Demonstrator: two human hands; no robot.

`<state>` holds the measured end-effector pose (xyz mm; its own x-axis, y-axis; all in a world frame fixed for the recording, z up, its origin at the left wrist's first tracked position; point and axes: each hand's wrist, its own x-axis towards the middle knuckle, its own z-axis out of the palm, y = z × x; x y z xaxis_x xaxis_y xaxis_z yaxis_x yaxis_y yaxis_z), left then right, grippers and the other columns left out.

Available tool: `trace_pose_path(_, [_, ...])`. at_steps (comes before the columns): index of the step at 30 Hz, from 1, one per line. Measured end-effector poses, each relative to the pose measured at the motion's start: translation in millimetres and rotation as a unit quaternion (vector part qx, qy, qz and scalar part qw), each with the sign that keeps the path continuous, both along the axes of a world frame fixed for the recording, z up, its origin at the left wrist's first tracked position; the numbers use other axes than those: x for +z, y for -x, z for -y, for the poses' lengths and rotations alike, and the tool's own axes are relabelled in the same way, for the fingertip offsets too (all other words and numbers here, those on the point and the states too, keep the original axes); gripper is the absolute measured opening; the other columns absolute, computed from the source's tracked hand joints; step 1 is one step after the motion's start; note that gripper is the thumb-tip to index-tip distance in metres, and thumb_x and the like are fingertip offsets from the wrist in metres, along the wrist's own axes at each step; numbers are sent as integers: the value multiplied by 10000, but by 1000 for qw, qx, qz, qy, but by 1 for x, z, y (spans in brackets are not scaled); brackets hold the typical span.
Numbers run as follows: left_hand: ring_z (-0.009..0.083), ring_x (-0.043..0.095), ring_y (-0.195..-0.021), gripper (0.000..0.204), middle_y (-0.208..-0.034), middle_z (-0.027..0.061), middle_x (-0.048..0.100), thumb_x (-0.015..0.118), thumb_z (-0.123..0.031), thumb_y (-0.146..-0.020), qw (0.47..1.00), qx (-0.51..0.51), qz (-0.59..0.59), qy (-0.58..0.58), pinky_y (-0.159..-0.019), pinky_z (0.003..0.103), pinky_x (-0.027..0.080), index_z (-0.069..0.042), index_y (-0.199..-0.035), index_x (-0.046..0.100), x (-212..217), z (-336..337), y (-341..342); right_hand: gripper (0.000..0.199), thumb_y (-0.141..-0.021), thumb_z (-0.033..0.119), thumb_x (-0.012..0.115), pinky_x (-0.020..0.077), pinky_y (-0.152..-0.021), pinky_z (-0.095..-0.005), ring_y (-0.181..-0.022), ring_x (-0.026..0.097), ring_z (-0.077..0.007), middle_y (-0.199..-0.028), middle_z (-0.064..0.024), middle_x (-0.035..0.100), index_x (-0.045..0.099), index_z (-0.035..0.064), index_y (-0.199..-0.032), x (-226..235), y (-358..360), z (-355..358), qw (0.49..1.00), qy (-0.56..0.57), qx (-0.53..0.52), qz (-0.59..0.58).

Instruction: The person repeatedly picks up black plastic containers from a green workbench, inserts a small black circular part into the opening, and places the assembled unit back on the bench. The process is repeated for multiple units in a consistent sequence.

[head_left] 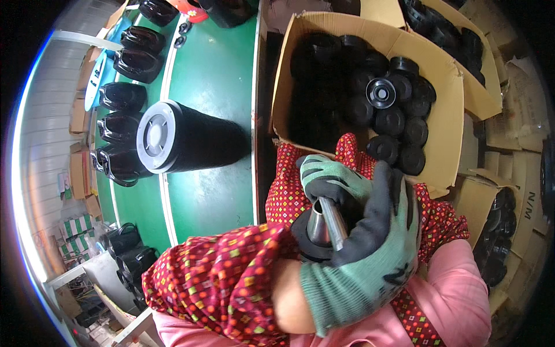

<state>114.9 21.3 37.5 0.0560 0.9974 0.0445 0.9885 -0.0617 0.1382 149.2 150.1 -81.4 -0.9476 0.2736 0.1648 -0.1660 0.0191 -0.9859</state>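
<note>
**Metal parts best handled square and without force**

In the head view, a metal cone (318,228) was seen between the hands, above a red patterned apron (282,188). It appeared to rise from a black disc (303,231), and a metal rod (333,222) was slanted just beside it.

The gloved left hand (376,254) was curled closed, with the rod's lower end pinched by its dark-coated fingers. The right hand (340,173) was bent around the far side, near the rod's upper end — how tightly it was closed, and on what, could not be told, since much of it was hidden.

For good control, it was judged that the disc needed to be braced firmly and pressure brought straight rather than sideways; smooth metal could be made to slip in coated gloves, or the disc tipped. Fingertips were best placed clear of the cone's narrow end.

Just beyond the hands, black round caps (388,120) were piled in a carton (442,139). On the green worktop (208,69), a black cylinder (211,141) was stood well apart — safely out of elbow reach, it was judged.
</note>
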Motion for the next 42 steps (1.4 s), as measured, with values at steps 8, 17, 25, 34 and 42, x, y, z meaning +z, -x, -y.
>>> trace_pose_path(8, [518,558,-1268,782,-1394,359,535,717,-278,-880,973,107,105,176,-1071,491,503,95,-1499,420,30,29,105,418,-861,260,702,451,-810,-471,-909,603,-341,-975,-129,624,665,61,-1226,51,-12,7,919,-387,9,74])
trace_pose_path(17, [452,685,-858,326,-960,236,711,629,-204,-927,921,47,343,177,-757,478,561,-13,-1187,673,-37,35,158,491,-903,342,701,444,-647,-425,-678,596,-276,-812,-106,583,687,-18,-1236,112,-21,10,869,-472,59,136])
trace_pose_path(25, [369,688,-772,271,-824,141,685,753,-275,-850,947,2,316,49,-680,426,545,-110,-1062,715,-47,45,161,560,-857,309,715,462,-784,-485,-831,603,-321,-902,-128,603,634,-15,-1307,111,-23,19,871,-471,8,140])
trace_pose_path(34, [350,715,-745,124,-850,189,708,704,-151,-952,866,397,279,-122,-685,413,553,-75,-1042,741,-91,152,165,859,-709,388,921,326,-1214,-565,-1432,441,-449,-1522,-191,531,601,77,-1443,103,-65,38,944,-309,66,95])
trace_pose_path(42, [358,701,-885,244,-983,145,717,762,-237,-877,820,554,131,-60,-805,444,564,-112,-1081,715,-159,284,160,730,-718,257,920,405,-1185,-493,-1356,572,-382,-1381,-174,665,656,29,-1359,94,-64,40,959,-277,45,33])
